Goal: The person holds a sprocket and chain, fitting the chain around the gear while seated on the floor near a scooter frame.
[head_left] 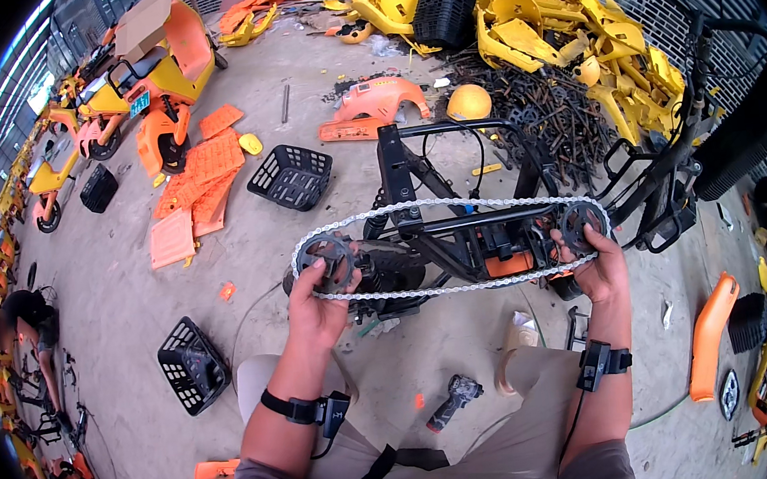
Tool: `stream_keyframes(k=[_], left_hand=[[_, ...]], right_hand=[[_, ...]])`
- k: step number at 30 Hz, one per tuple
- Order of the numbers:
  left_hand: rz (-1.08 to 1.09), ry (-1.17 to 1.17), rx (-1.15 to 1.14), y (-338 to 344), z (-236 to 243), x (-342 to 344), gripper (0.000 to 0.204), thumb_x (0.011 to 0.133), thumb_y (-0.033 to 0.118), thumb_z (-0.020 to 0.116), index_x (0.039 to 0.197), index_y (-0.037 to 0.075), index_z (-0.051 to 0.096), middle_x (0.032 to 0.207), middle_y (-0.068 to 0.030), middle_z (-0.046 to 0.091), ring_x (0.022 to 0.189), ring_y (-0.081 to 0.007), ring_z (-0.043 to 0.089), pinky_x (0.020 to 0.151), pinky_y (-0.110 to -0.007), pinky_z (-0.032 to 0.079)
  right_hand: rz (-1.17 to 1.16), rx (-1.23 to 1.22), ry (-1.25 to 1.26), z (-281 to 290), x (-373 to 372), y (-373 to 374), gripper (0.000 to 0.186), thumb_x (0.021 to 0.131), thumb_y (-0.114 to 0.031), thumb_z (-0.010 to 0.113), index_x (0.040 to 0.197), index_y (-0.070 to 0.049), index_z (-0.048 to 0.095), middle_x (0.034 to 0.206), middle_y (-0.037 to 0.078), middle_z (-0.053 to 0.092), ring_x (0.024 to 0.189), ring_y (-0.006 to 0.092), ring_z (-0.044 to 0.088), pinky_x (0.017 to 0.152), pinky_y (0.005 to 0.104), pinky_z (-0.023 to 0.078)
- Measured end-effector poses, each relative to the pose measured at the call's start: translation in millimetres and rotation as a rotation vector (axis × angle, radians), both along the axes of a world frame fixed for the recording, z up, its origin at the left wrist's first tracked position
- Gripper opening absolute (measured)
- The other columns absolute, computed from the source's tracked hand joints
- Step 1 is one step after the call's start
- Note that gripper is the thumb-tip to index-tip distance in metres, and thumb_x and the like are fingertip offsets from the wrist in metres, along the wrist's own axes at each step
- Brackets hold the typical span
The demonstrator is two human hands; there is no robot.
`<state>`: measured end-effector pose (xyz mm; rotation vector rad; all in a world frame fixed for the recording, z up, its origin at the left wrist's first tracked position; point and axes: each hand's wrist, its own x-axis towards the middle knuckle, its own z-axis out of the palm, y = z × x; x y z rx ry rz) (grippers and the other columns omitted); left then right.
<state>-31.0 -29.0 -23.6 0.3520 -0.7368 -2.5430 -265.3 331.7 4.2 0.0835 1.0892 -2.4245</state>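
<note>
My left hand [316, 295] is closed on a dark toothed sprocket [338, 255], thumb in front and fingers partly hidden behind it. A second dark sprocket [578, 222] is gripped by my right hand [599, 265] in the same way. A silver chain [463, 288] forms one long loop around both sprockets and is stretched between my hands. Just beyond it stands a stripped black scooter frame [402, 177], partly covered from view by the chain and hands. On the floor between my legs lies a grey patterned cordless power tool [455, 402].
Black plastic baskets [291, 176] [193, 364] stand on the floor to the left. Orange panels [204, 179] and yellow-orange scooters [162, 66] are farther off. Yellow body parts [529, 23] and dark metal pieces [557, 114] are heaped at the far right. Another person [32, 323] bends over at the left.
</note>
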Motion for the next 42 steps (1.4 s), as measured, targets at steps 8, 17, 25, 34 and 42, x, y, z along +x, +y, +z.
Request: stream_keyframes(k=[8, 17, 25, 34, 42], left_hand=[[0.081, 0.017, 0.047, -16.5, 6.2, 17.7, 0.037, 0.094, 0.014, 0.058, 0.130, 0.005, 0.055, 0.129, -0.0145, 0.061, 0.125, -0.0298, 0.057, 0.091, -0.042, 0.053], [0.162, 0.050, 0.049, -34.0, 10.1, 12.1, 0.029, 0.094, 0.014, 0.060, 0.121, 0.004, 0.059, 0.129, -0.0176, 0.062, 0.127, -0.0318, 0.056, 0.088, -0.042, 0.055], [0.184, 0.042, -0.020, -40.7, 14.3, 10.0, 0.033, 0.093, 0.015, 0.062, 0.125, 0.006, 0.056, 0.125, -0.0173, 0.064, 0.121, -0.0304, 0.061, 0.090, -0.045, 0.054], [0.129, 0.051, -0.196, -43.8, 19.0, 11.6, 0.037, 0.094, 0.019, 0.062, 0.128, 0.008, 0.056, 0.125, -0.0130, 0.064, 0.127, -0.0291, 0.057, 0.092, -0.043, 0.053], [0.196, 0.056, -0.113, -42.7, 19.5, 3.0, 0.034, 0.094, 0.016, 0.060, 0.126, 0.007, 0.056, 0.125, -0.0156, 0.063, 0.121, -0.0277, 0.060, 0.089, -0.043, 0.053]], right_hand=[[0.078, 0.086, 0.099, 7.0, 21.3, -15.2, 0.037, 0.100, -0.010, 0.053, 0.136, -0.003, 0.049, 0.124, 0.021, 0.062, 0.109, 0.0418, 0.065, 0.076, 0.0470, 0.062], [0.066, 0.058, 0.122, 15.0, 20.9, -33.5, 0.036, 0.097, -0.009, 0.057, 0.132, -0.001, 0.050, 0.118, 0.020, 0.064, 0.106, 0.0397, 0.066, 0.077, 0.0497, 0.061], [-0.072, 0.074, 0.205, 27.2, 16.5, -49.1, 0.030, 0.096, -0.007, 0.056, 0.126, -0.001, 0.056, 0.115, 0.019, 0.065, 0.098, 0.0395, 0.069, 0.073, 0.0437, 0.060], [-0.203, 0.048, 0.250, 28.2, 18.7, -53.9, 0.030, 0.096, -0.006, 0.057, 0.126, -0.005, 0.055, 0.118, 0.016, 0.065, 0.100, 0.0404, 0.068, 0.077, 0.0448, 0.058], [-0.208, 0.098, 0.285, 22.7, 16.0, -63.9, 0.028, 0.095, -0.008, 0.059, 0.123, -0.004, 0.057, 0.110, 0.015, 0.068, 0.092, 0.0348, 0.070, 0.066, 0.0392, 0.058]])
